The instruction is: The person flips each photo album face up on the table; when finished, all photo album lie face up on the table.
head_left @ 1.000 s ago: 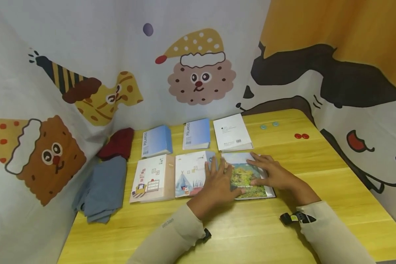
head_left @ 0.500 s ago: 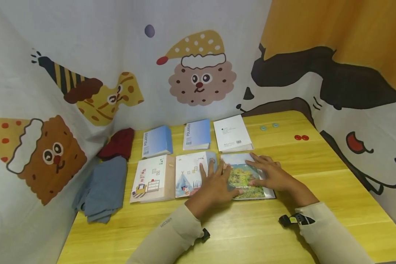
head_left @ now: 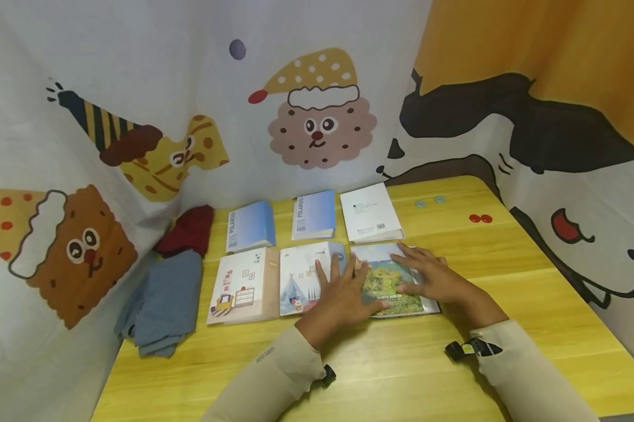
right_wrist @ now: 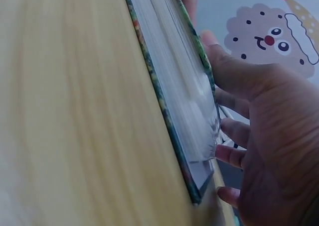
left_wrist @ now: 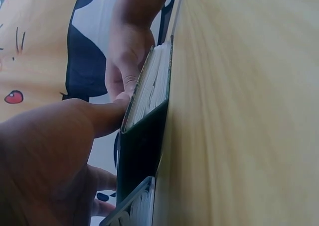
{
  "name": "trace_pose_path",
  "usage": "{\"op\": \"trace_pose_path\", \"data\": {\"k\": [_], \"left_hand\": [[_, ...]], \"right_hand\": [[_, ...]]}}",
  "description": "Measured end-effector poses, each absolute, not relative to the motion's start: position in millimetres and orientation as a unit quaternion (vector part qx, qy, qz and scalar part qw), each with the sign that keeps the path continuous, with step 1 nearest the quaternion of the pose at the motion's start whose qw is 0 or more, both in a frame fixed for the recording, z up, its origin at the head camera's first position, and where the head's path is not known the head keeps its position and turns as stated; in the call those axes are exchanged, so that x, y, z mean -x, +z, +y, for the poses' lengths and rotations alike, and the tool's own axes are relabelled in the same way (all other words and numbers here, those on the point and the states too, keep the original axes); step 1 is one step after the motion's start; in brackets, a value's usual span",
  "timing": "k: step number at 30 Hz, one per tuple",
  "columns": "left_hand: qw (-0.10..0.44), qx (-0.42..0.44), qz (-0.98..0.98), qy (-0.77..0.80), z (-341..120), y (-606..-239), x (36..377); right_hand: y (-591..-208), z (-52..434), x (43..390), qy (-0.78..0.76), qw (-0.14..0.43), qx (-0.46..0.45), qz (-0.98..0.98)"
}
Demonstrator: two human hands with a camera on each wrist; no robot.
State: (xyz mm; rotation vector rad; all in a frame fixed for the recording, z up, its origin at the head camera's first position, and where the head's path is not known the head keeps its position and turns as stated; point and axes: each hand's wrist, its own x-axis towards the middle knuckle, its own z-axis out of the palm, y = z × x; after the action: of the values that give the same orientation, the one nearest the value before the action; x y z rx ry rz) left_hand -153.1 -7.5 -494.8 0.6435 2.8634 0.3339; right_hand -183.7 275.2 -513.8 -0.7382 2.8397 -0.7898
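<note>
A curtain [head_left: 206,53] printed with cartoon faces fills the back and both sides, and below it spreads the yellow table [head_left: 385,375]. My pale sleeves [head_left: 533,369] come in over its near edge. At the far left, a grey cloth [head_left: 171,299] lies folded against the curtain. The album [head_left: 381,280] lies flat on the table in front of me, at the right end of the near row, green and yellow trees on its cover. Left of it are a tent book [head_left: 295,284] and then a room book [head_left: 243,287]. Behind them runs a second row: a white book [head_left: 371,212] on the right and two blue books [head_left: 250,225] to its left. My left hand [head_left: 340,299], fingers apart, rests across the album's left side, its thumb touching the cover near the front edge. My right hand [head_left: 438,278] has its fingers spread along the album's right side, the thumb on the cover; neither hand is clamped on it. A red cloth [head_left: 187,231] sits behind the grey one. Smallest are two red discs [head_left: 474,218] and two pale blue discs [head_left: 420,204] at the back right.
</note>
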Motion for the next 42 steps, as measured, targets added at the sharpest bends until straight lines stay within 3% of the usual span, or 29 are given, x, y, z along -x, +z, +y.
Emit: {"op": "trace_pose_path", "data": {"k": [13,30,42], "left_hand": [[0.102,-0.203,0.964,0.137,-43.4,-484.1,154.6],[0.127,-0.239,0.941,0.201,-101.6,-492.6,154.6],[0.118,-0.256,0.939,0.199,-103.2,-503.9,150.7]], "right_hand": [[-484.4,251.4,182.3,-0.283,0.015,0.258,0.924],[-457.6,159.3,219.3,-0.255,0.111,0.268,0.923],[-486.8,135.5,229.7,-0.242,0.114,0.254,0.929]]}}
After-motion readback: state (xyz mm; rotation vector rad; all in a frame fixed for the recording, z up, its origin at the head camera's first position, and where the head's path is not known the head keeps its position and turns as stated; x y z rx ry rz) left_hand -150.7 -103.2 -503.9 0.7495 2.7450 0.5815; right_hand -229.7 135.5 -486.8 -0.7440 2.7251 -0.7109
